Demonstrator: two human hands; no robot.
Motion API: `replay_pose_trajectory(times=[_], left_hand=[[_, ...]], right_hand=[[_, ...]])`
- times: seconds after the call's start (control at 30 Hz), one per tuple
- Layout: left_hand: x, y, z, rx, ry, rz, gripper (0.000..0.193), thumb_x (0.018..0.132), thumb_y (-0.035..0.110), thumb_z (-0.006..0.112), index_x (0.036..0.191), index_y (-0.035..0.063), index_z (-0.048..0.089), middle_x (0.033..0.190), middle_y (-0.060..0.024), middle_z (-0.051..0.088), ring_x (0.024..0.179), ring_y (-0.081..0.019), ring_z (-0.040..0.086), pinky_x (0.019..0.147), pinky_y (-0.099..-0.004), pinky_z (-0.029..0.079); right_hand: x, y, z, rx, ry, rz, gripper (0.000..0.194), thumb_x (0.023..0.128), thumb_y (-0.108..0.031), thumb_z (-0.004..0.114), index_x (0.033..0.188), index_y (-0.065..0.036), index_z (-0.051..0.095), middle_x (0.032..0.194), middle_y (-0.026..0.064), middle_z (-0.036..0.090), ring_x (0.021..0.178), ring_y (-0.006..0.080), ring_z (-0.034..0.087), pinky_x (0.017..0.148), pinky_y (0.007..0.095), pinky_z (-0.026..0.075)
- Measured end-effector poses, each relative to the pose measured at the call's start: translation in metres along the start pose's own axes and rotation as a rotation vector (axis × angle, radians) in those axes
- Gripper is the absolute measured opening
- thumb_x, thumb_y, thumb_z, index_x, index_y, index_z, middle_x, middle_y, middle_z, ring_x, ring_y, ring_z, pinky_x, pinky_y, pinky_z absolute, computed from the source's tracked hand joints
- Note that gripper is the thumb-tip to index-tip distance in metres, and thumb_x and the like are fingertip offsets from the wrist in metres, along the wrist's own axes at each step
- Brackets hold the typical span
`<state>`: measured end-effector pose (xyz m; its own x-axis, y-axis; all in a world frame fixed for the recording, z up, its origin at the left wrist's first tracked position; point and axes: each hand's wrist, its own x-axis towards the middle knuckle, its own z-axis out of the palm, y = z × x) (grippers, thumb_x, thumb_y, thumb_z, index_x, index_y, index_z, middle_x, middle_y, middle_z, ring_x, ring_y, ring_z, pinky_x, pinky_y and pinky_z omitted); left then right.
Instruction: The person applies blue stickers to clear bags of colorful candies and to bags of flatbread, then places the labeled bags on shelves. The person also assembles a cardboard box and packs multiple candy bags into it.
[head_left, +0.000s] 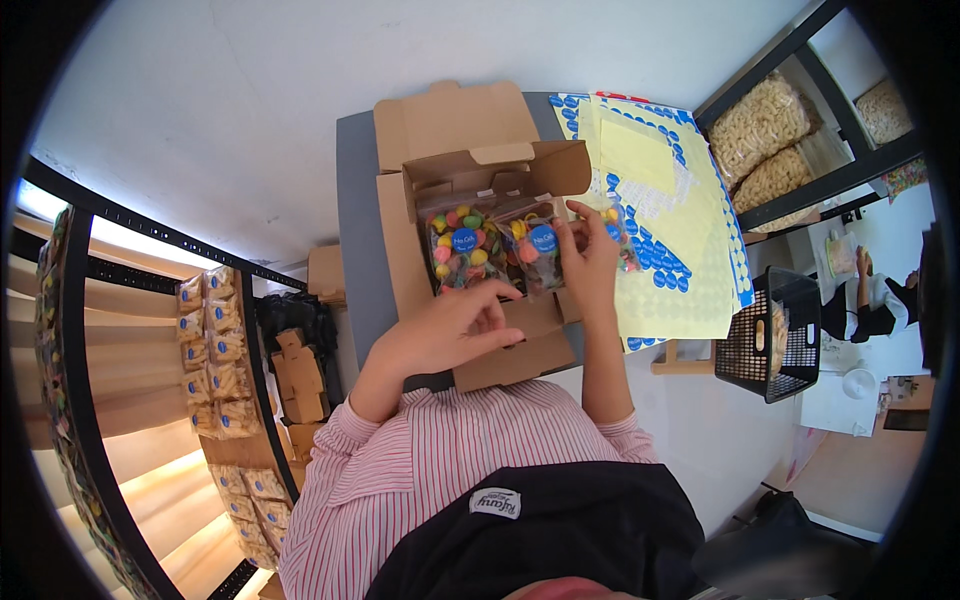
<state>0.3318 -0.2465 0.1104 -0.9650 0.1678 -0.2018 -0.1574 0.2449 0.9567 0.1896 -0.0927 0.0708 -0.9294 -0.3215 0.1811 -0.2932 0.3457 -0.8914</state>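
Before me stands an unfolded-lid cardboard box (388, 247) with clear bags of colourful round candy inside, each with a blue round label. My left hand (457, 326) hovers over the front of the box, fingers apart and holding nothing, just below the left candy bag (450, 259). At the edge of the right candy bag (536, 251), the thumb of my right hand (589, 251) touches the plastic; whether the fingers pinch it is not clear. Partly hidden behind that hand, another candy bag (628, 255) lies to the right of the box.
Sheets of blue round stickers (660, 262) cover the right of the grey table (360, 187). Shelves with large snack bags (761, 124) stand far right, above a black plastic basket (765, 330). A rack of packed snacks (225, 345) is left. Another person (870, 307) works at right.
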Motion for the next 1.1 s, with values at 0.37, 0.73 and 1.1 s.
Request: replay_pose_trajectory(times=[0.37,0.73,1.1], left_hand=[[0.007,-0.050,0.020,0.915,0.500,0.220,0.057,0.080,0.038,0.062,0.131,0.0174,0.047,0.149,-0.0140,0.020,0.137,-0.0345,0.016,0.108,-0.0529,0.018],[0.003,-0.045,0.018,0.722,0.465,0.217,0.062,0.077,0.035,0.066,0.133,0.0149,0.046,0.147,-0.0141,0.024,0.134,-0.0351,0.024,0.106,-0.0497,0.023],[0.000,-0.036,0.003,0.682,0.538,0.273,0.049,0.075,0.027,0.071,0.116,0.0079,0.053,0.129,-0.0131,0.045,0.121,-0.0315,0.040,0.100,-0.0440,0.032]], right_hand=[[-0.021,-0.007,0.006,-0.572,-0.126,-0.487,0.045,0.089,-0.029,0.051,0.127,-0.006,0.048,0.135,0.0175,0.042,0.121,0.0332,0.042,0.098,0.0513,0.028],[-0.036,-0.001,0.019,-0.699,-0.274,-0.511,0.078,0.083,-0.062,0.044,0.135,-0.004,0.040,0.145,0.0167,0.029,0.136,0.0308,0.025,0.106,0.0605,0.004],[-0.025,-0.010,0.009,-0.620,-0.321,-0.491,0.062,0.083,-0.049,0.055,0.122,-0.002,0.051,0.130,0.0152,0.045,0.124,0.0320,0.039,0.105,0.0576,0.013]])
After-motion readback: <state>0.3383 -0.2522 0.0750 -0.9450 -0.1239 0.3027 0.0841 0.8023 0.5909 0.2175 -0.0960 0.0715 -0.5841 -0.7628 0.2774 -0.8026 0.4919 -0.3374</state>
